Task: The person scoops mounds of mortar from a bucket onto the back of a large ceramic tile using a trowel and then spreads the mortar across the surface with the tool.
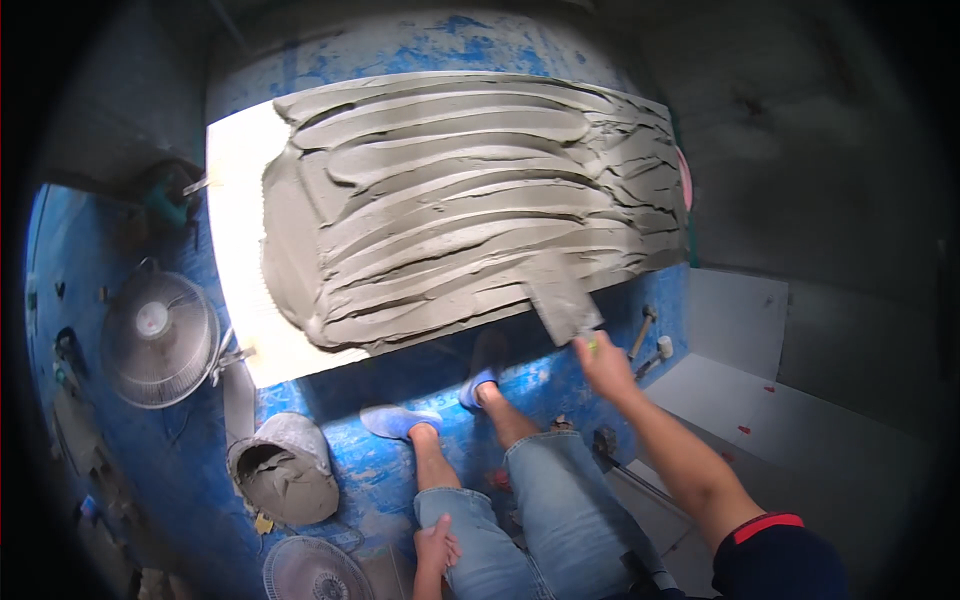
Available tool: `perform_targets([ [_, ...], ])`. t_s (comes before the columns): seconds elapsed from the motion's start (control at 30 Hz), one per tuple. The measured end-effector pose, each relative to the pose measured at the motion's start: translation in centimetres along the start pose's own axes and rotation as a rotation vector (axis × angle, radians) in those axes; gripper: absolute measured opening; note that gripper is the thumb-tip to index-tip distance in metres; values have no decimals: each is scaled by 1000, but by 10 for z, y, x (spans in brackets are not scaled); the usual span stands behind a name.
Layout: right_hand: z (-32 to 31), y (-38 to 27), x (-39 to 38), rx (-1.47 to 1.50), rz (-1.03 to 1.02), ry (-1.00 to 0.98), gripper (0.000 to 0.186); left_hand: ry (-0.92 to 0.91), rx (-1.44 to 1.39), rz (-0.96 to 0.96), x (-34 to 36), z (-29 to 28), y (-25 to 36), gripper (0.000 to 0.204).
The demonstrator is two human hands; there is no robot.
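My right hand (603, 364) is closed round the handle of a trowel (560, 300) with a broad, flat metal blade. The blade lies over the near right edge of grey mortar (450, 200), which is spread in long, wavy ridges across a large white tile (238, 210). Bare tile shows mainly along the left side, and the mortar at the right is rougher and broken up. My left hand (438, 545) hangs beside my left thigh, away from the tile, with its fingers loosely apart and nothing in them.
A bucket of mortar (285, 470) is tipped toward me on the blue floor (380, 520) at the left. One fan (152, 325) stands beyond it, another fan (315, 570) nearer. Two mallets (650, 345) lie at the right, near white panels (740, 310). My feet are beside the tile's near edge.
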State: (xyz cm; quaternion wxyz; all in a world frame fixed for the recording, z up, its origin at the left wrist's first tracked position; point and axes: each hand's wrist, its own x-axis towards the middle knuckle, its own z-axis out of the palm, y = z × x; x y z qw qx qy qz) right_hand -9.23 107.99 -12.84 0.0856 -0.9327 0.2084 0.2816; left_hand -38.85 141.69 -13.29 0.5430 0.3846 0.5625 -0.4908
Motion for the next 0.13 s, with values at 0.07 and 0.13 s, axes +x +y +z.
perform_targets([
  [0.07,-16,66,34,97,-45,229,49,-77,67,-7,1,3,8,54],
  [0.13,-19,47,48,517,366,-183,54,-80,59,24,6,-7,-1,54],
])
